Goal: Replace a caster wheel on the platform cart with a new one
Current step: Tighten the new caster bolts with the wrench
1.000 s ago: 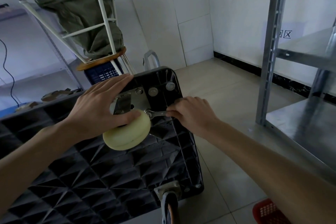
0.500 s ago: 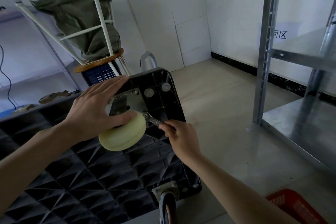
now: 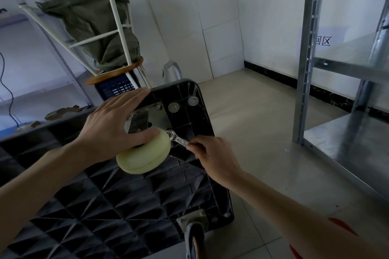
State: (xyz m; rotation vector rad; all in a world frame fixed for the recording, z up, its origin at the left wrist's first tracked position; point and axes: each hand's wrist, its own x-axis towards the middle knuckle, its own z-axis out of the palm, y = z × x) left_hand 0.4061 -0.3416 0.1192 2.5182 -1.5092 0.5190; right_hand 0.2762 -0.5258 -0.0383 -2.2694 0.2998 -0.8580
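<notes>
Head view puts the platform cart [image 3: 117, 206] flipped over, its black ribbed underside facing up at me and filling everything from 9 o'clock down to 6 o'clock. At its far corner, near centre frame, I see the cream caster wheel [image 3: 144, 154] standing off its steel mounting plate [image 3: 156, 114]; the wheel's broad face tips toward 5 o'clock and its axle seems to run roughly from 11 to 5 o'clock. My left hand [image 3: 113, 124] lies over the top of the caster, fingers stretched out toward 1 o'clock across the plate and the cart's edge, thumb pressed on the upper rim of the wheel. My right hand [image 3: 212, 153] pinches the handle end of a small metal wrench [image 3: 177, 139], fingers curled round it. The wrench's long axis runs from 4 o'clock up to 10 o'clock, its ring end sitting at the plate's near right corner, just beside the wheel; I cannot tell whether it is seated on a bolt head. A second caster [image 3: 194, 235], dark-wheeled, stands at the cart's near corner at 6 o'clock. Beyond the cart at 11 o'clock an upturned stool [image 3: 114, 73] carries a green cloth [image 3: 94, 27], and metal shelving [image 3: 303, 69] rises at 3 o'clock over the tiled floor [image 3: 252, 111].
</notes>
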